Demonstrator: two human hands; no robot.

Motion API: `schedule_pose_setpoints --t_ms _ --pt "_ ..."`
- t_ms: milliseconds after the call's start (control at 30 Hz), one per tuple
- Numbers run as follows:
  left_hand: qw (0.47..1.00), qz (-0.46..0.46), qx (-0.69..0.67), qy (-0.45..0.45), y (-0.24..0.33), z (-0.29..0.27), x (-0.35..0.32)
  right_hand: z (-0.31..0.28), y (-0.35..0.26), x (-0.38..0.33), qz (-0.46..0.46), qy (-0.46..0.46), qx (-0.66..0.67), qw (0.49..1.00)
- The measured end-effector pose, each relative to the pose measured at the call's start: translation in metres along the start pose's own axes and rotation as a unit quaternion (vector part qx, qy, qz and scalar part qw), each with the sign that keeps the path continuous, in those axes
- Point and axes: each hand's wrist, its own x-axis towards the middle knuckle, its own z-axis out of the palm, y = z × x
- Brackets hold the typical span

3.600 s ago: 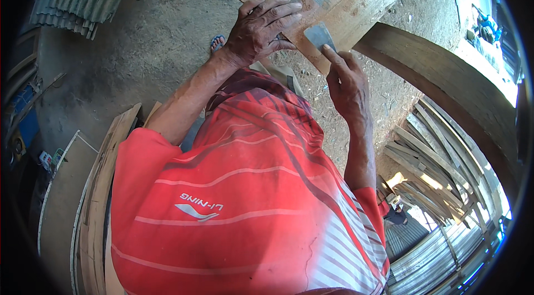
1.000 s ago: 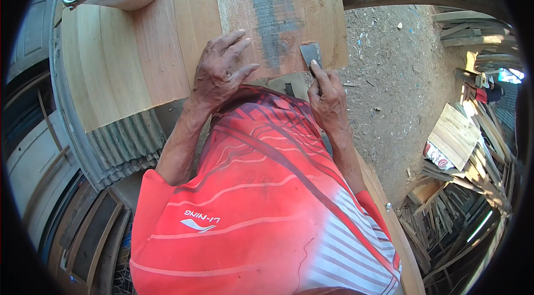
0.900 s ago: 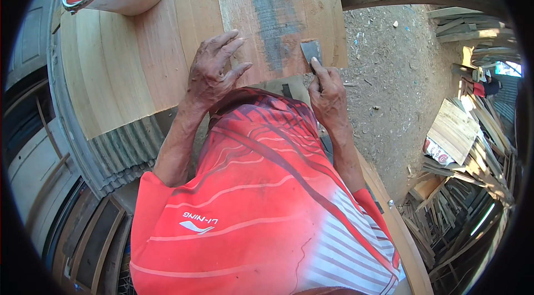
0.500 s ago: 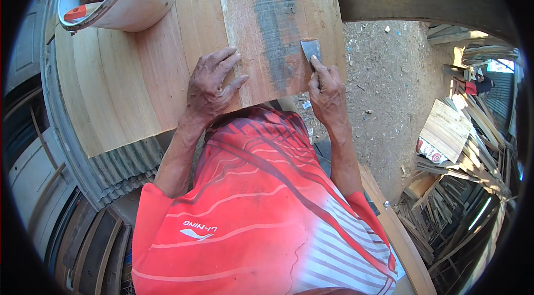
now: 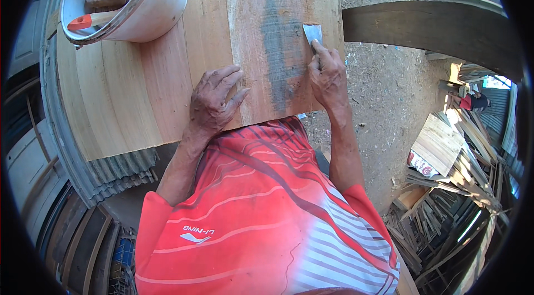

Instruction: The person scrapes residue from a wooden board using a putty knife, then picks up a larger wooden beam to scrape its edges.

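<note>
My right hand (image 5: 328, 75) grips a putty knife (image 5: 313, 33), its metal blade flat on the wooden panel (image 5: 208, 22) near the right edge. A bit of brown filler sits at the blade's tip. My left hand (image 5: 216, 97) rests on the panel near its front edge, fingers spread and holding nothing. Several joined planks make up the panel, and a dark grey stain runs down the plank between my hands. Smears of brown filler mark the seam beyond the blade.
A white bucket (image 5: 150, 14) stands on the panel at the far left, with a red-tipped brush handle (image 5: 92, 20) inside. Beyond the right edge lies a dark curved board (image 5: 423, 31). Scrap wood (image 5: 439, 206) is piled at the right, where a person (image 5: 473, 101) is in the distance.
My right hand has pushed the putty knife farther along the panel, away from me. My left hand keeps its place on the wood. The view has shifted slightly.
</note>
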Motion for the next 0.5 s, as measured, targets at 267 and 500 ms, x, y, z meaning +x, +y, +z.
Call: schedule_pose_setpoints --t_ms 267,500 --pt "1.0 -0.009 -0.006 0.002 0.003 0.0 0.002 -0.016 0.009 0.027 -0.021 -0.039 -0.009 0.999" --pt "0.999 -0.012 0.022 0.023 0.003 0.002 0.005 -0.018 0.02 0.032 -0.042 -0.062 -0.03 0.997"
